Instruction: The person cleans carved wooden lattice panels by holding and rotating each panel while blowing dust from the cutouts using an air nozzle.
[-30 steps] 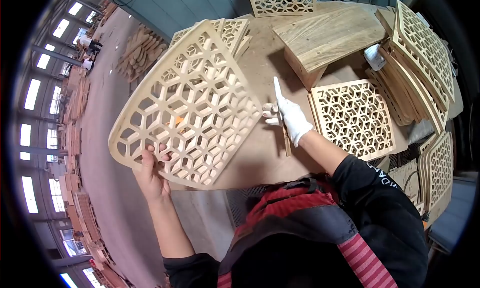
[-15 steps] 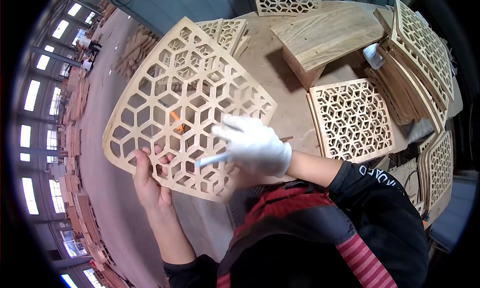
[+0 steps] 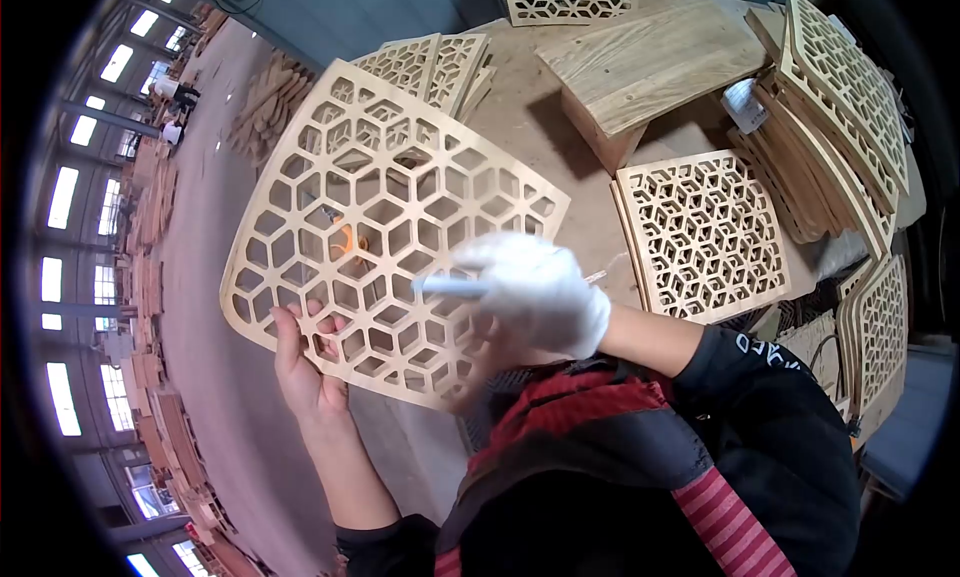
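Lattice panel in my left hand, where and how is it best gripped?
Probably by the lower-left rim of the lattice panel, coming from below, thumb on the near face and fingers behind, as your left hand has it. It is thin and tilted up, so its edge suits a pinch there, while your gloved right hand covers part of its lower right.

right glove (image 3: pixel 545 297): white | black sleeves (image 3: pixel 775 427), white lettering (image 3: pixel 768 354) on right | red-and-grey apron (image 3: pixel 580 407) | pink-red striped straps (image 3: pixel 732 525)
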{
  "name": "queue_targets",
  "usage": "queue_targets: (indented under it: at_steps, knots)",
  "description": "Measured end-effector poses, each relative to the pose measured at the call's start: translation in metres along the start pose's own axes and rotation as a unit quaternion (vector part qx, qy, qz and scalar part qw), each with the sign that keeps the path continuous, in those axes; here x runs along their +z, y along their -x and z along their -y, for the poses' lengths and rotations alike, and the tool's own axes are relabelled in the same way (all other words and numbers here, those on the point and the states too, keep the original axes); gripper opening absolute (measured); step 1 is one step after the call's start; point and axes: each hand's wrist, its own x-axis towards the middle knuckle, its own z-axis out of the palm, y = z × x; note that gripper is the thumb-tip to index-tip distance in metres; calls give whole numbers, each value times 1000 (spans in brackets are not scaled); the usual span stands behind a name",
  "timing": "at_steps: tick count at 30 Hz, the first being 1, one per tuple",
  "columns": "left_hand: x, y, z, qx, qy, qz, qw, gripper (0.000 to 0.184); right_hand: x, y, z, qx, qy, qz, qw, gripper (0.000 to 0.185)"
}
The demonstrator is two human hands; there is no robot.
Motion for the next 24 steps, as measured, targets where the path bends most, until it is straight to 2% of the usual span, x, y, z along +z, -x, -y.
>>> queue_targets:
  at_steps: [3,4,6,7,9,12,13,16,17,18,21,24]
  knots:
    - [-10,-6,-3,4,21,-12,1000,28,-19,6,-17,137,6,0,990,32]
    - [-12,-6,-3,7,26,-18,999,28,-26,8,-18,210,-17,-10,978,26]
    - [-14,-6,-6,5,25,-29,999,27,-42,12,-18,373,-101,-39,921,28]
    - [-17,-7,-6,4,29,-23,999,27,-45,17,-25,377,-68,-47,922,29]
    - [-21,-8,-6,0,45,-21,999,27,-49,32,-38,416,-89,-56,903,29]
    - [-16,-6,-6,11,26,-40,999,29,-46,54,-51,407,-77,-24,910,33]
    - [-19,-8,-5,7,35,-26,999,29,-45,65,-59,381,-16,6,924,31]
    - [-23,-11,-7,23,25,-41,999,29,-40,88,-61,325,167,133,921,27]
    - [-24,-11,-8,25,24,-58,998,28,-38,100,-70,259,215,188,923,26]
    - [-25,-12,-9,21,30,-69,997,29,-39,93,-56,271,231,288,889,27]
    - [-30,-14,-11,3,44,-108,993,29,-23,130,-64,210,204,330,898,26]
    - [-42,-20,-8,-27,51,-138,989,30,-6,160,-79,116,257,285,916,16]
